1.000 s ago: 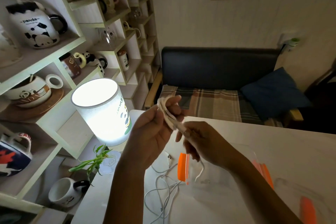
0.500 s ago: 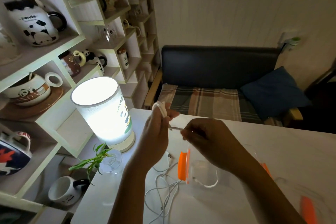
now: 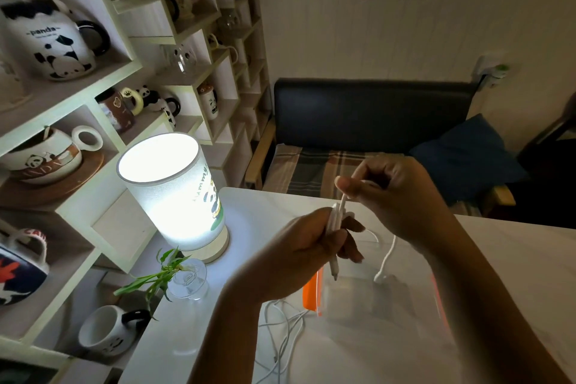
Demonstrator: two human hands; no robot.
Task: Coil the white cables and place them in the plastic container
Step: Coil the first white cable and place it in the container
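left grip (image 3: 311, 246): clenched on white cable (image 3: 335, 221)
right grip (image 3: 392, 196): pinching same cable
counter (image 3: 514, 274): white, lit lamp (image 3: 174, 193)
room: mug shelves (image 3: 93, 103), dark sofa (image 3: 371, 115)

We have one view only, worn on the head, looking forward and down across the white table (image 3: 514, 259). It sits close above both hands at centre frame. The wide lens bends the shelves (image 3: 103, 78) at the left; the sofa (image 3: 371, 112) and wall fill the upper right.
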